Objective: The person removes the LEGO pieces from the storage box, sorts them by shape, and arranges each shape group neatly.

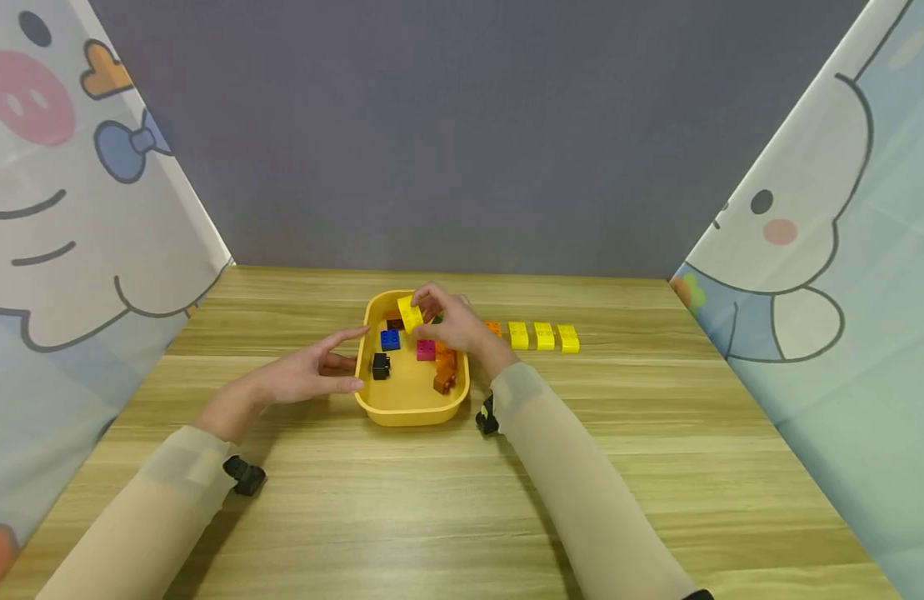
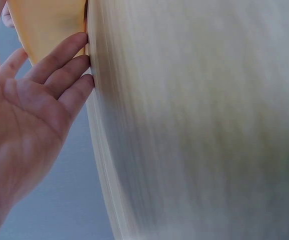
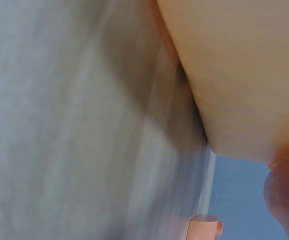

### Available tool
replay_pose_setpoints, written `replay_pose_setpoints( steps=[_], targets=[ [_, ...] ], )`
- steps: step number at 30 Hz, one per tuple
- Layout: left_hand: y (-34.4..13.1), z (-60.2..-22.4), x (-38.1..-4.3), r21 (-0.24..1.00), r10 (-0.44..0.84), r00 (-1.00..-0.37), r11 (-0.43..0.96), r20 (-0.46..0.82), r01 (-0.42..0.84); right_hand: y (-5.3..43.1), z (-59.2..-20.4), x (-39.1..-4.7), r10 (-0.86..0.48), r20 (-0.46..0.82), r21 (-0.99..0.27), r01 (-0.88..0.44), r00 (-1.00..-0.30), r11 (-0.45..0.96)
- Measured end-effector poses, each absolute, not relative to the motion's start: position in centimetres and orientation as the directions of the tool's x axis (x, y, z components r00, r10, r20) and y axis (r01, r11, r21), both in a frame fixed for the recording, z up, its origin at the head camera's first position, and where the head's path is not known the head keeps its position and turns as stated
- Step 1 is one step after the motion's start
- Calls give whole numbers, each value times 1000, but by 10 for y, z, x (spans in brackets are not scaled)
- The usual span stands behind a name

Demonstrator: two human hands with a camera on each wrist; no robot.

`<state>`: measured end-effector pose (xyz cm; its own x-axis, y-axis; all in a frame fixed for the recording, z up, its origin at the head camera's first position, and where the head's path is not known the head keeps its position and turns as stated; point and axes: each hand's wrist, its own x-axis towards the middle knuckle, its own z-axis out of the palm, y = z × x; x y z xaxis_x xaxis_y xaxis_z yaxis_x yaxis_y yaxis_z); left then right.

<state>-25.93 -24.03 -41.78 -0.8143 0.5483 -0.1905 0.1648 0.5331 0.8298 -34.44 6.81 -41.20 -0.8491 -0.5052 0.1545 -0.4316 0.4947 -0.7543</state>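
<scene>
A yellow toy building block (image 1: 410, 314) is tilted above the far part of a yellow plastic bin (image 1: 409, 417), pinched between the thumb and fingers of my right hand (image 1: 459, 325). My left hand (image 1: 307, 369) is at the bin's left side, fingers extended along the wall and rim; its palm shows in the left wrist view. Inside the bin lie a blue block (image 1: 390, 340), a black block (image 1: 381, 367), a magenta block (image 1: 426, 350) and several orange blocks (image 1: 446, 358). The right wrist view is mostly filled by the bin's outer wall (image 3: 234, 80), with little of the hand visible.
Right of the bin, three yellow blocks (image 1: 544, 336) stand in a row with an orange block (image 1: 494, 328), partly behind my right wrist. The wooden table (image 1: 402, 517) meets a grey panel (image 1: 462, 133) at the back. Cartoon-printed curtains (image 1: 806, 250) flank both sides.
</scene>
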Motion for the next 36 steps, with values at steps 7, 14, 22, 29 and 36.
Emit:
replay_pose_setpoints(
  steps=[7,14,22,29,36],
  targets=[
    [-236,-418,-260,814,547,-817,550,-182,187,79,-409,-342,-437,232,-858,-395,-869,329],
    [-235,-416,-258,799,542,-821,567,-178,201,111,-400,-337,-405,300,-891,-405,-863,203],
    [-236,-417,-257,810,544,-821,553,-174,195,168,-383,-320,-422,307,-891,-414,-853,187],
    [-238,-420,-257,817,548,-822,539,-155,205,215,-379,-310,-394,292,-890,-399,-871,222],
    [-240,-421,-256,813,521,-838,551,-161,186,263,-384,-303,-349,214,-901,-322,-913,291]
  ],
)
